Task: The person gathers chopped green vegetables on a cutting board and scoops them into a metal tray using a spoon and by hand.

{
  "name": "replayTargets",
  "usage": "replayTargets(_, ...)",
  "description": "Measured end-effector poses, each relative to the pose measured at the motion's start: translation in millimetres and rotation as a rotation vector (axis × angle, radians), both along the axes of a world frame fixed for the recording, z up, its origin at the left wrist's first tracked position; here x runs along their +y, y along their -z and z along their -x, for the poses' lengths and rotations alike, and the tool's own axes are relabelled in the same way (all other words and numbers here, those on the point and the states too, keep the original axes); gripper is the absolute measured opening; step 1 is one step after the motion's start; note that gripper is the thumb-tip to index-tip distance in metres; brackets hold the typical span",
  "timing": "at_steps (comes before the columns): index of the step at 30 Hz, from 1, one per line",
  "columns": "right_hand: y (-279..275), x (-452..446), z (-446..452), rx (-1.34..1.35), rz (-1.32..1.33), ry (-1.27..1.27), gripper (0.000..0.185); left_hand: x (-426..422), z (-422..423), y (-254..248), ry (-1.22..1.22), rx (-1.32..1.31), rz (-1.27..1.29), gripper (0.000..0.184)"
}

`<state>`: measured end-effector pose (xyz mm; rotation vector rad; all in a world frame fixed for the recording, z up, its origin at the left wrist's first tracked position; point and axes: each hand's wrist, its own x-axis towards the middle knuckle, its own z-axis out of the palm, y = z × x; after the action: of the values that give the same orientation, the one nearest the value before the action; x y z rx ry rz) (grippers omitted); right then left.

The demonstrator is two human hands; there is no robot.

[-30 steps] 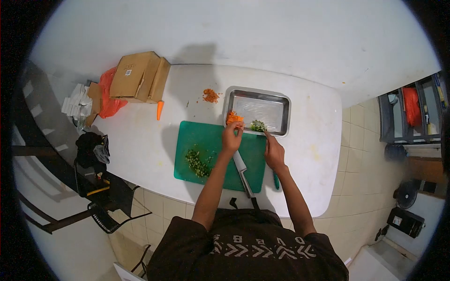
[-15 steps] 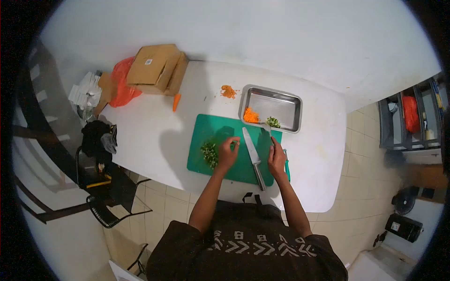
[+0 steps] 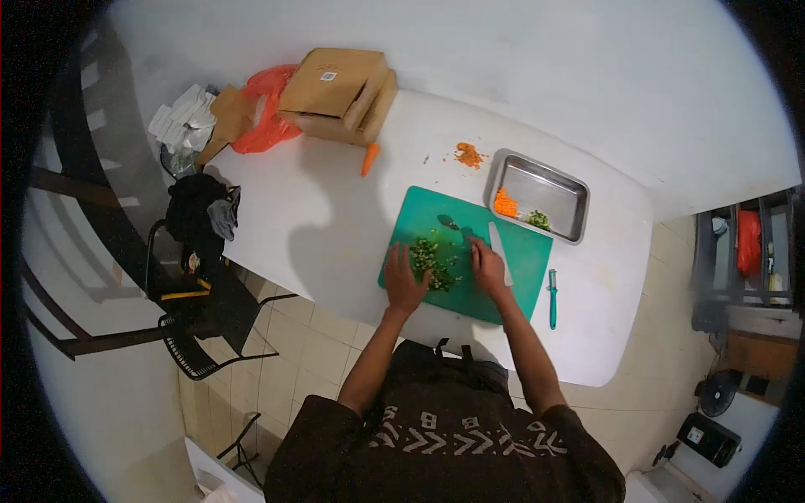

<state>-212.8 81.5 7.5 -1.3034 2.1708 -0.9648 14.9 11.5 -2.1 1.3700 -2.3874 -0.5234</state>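
Chopped green vegetable pieces (image 3: 432, 261) lie loosely spread on the green cutting board (image 3: 524, 293). My left hand (image 3: 404, 287) is at their left edge, fingers extended and apart, holding nothing. On the other side, my right hand (image 3: 486, 267) is closed around the handle of a spoon (image 3: 449, 222), whose bowl points up and left over the board. A knife (image 3: 498, 243) lies on the board just right of my right hand, which partly hides its lower end. The metal tray (image 3: 585, 214) behind the board holds diced carrot (image 3: 505, 203) and a small heap of chopped greens (image 3: 538, 220).
A green peeler (image 3: 553, 299) lies right of the board. Orange scraps (image 3: 469, 155) and a carrot piece (image 3: 370, 159) are farther back on the white table (image 3: 335, 243). A cardboard box (image 3: 335, 88) and red plastic bag (image 3: 267, 109) stand back left, a black chair (image 3: 220, 323) at the left.
My right hand has brought the spoon from the tray's edge to the board, left of the knife. My left hand's fingers have opened out beside the greens. The view has shifted.
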Motion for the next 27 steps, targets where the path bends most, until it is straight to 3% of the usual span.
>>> replayTargets(4, 12, -46, 15, 0.169, -0.018, -0.118, 0.025, 21, -9, 7, 0.006, 0.047, -0.055, 0.092)
replayTargets(7, 3, -56, 20, 0.330, -0.118, -0.341, 0.025, 33, -12, 17, 0.033, 0.099, -0.130, 0.096)
replayTargets(14, -6, -25, 3, 0.428, -0.069, -0.417, 0.026, 36, -3, 24, 0.158, 0.043, -0.122, 0.097)
replayTargets(16, -11, -15, -2, 0.381, -0.373, -0.437, 0.031, 37, 2, 30, 0.186, 0.039, -0.107, 0.097)
replayTargets(23, -8, 18, -17, 0.174, -0.468, -0.270, 0.028, 39, 13, 34, 0.227, 0.063, -0.082, 0.094)
replayTargets(27, -8, 24, -16, -0.019, -0.362, -0.213, 0.027, 32, 15, 34, 0.245, 0.100, -0.043, 0.089)
